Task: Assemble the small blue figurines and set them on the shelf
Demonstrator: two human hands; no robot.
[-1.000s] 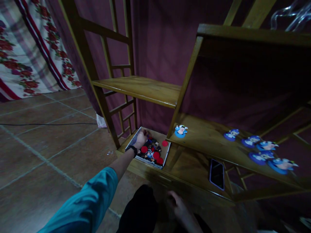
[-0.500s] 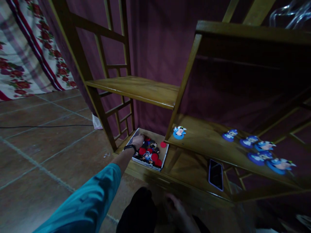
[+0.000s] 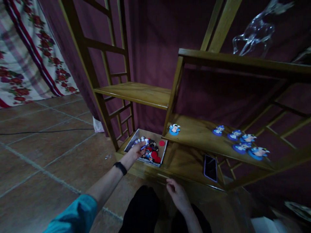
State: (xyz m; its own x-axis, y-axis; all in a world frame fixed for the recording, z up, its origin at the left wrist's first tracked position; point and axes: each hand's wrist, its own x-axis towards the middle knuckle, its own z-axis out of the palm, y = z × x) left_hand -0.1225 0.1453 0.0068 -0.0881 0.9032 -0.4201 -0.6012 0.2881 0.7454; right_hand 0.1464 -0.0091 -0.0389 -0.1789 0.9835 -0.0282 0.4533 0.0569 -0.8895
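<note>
My left hand (image 3: 136,151) is closed on a small figurine (image 3: 145,143) with a purple base, just over the shallow white box (image 3: 163,158). In that box lies a jumble of small figurines (image 3: 153,149), several with red round bases. My right hand (image 3: 177,193) hovers near my knees, its fingers loosely bent and apart with nothing seen in them. Right of the box, a figurine on a blue base (image 3: 174,129) stands at the shelf's left end. Several more figurines (image 3: 243,145) on blue and purple bases stand farther right along that shelf.
A wooden shelf unit (image 3: 136,94) surrounds the box, with a board above it and upright posts. A dark phone (image 3: 210,168) lies on the lower board. High on the right stands a clear glass animal figure (image 3: 259,30). A cable (image 3: 48,132) crosses the tiled floor.
My left hand has drawn back from inside the box, bringing a purple-based figurine into sight. My right hand has risen slightly. The head view has shifted right and up.
</note>
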